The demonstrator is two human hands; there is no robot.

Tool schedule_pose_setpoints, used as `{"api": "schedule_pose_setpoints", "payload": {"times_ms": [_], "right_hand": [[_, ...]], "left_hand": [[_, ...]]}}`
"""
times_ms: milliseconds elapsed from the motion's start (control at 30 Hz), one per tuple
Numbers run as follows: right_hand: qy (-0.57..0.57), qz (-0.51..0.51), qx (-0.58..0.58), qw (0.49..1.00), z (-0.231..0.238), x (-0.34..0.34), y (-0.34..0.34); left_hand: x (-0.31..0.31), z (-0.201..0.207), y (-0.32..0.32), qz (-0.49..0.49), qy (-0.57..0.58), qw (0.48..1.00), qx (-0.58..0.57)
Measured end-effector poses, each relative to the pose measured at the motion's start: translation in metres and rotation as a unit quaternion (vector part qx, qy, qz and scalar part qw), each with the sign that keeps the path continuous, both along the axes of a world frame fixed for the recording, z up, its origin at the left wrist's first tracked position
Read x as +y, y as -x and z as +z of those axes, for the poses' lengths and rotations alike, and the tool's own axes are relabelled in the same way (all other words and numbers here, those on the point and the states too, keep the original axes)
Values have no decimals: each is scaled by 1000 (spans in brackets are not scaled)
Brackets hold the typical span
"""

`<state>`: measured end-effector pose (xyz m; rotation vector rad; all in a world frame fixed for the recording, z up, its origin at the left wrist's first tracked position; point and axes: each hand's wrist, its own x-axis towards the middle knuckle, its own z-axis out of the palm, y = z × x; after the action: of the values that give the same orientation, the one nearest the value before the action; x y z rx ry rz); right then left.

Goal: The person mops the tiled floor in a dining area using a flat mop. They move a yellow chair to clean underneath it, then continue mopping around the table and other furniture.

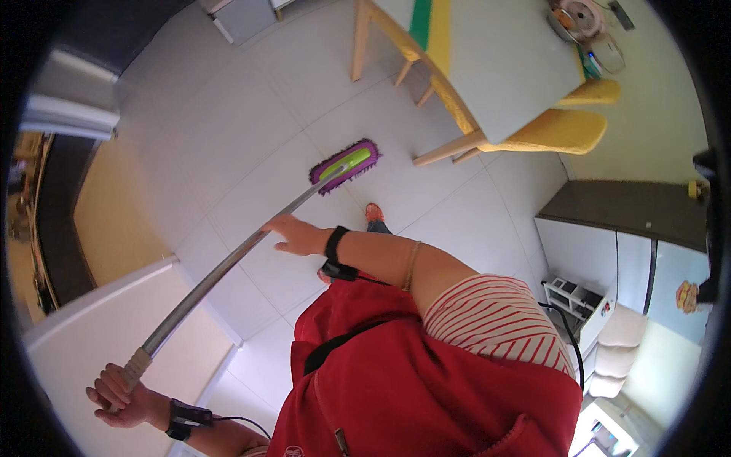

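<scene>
Because the flat mop (343, 164) lies with its head down on the tiled floor (228, 114) and its pole slanting up toward the lower left, the floor probably bears much of its weight. The left hand (118, 394) is clamped around the pale wrapped grip (136, 367) at the top end, fingers curled right over it. Farther down, the right hand (295, 234) touches the metal pole (204, 288) with its thumb and fingers; whether they close all the way around cannot be told, since the underside is hidden. The pole looks slim, stiff and smooth, likely light for its length, though bare metal could slide in a damp palm, so the wrapped section seems the surest place for one hand, with the other well apart from it along the shaft to steer. At the far end, the green plate (356, 158) appears to be rigid plastic, while the purple fringed pad (371, 149) around it looks soft and yielding, little suited to being held. Nothing about the mop seems fragile, but the joint where pole meets plate would probably dislike hard twisting. A foot in an orange sandal (373, 211) stands near the pad, and yellow chairs (560, 131) are off to the right.
</scene>
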<state>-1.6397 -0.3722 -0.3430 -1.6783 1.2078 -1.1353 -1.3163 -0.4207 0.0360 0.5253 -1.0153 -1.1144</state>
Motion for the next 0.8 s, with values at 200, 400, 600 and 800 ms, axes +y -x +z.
{"api": "schedule_pose_setpoints", "payload": {"times_ms": [200,400,600,800], "right_hand": [[-188,90,433,877,-62,124,201],[-446,-37,269,853,-64,222,273],[-324,-11,33,946,-26,134,187],[-500,-10,-627,597,65,114,20]], "left_hand": [[-64,26,57,141,-5,990,6],[-61,53,108,-261,14,965,-33],[28,66,185,-261,51,962,-64],[156,57,188,-39,72,995,-62]]}}
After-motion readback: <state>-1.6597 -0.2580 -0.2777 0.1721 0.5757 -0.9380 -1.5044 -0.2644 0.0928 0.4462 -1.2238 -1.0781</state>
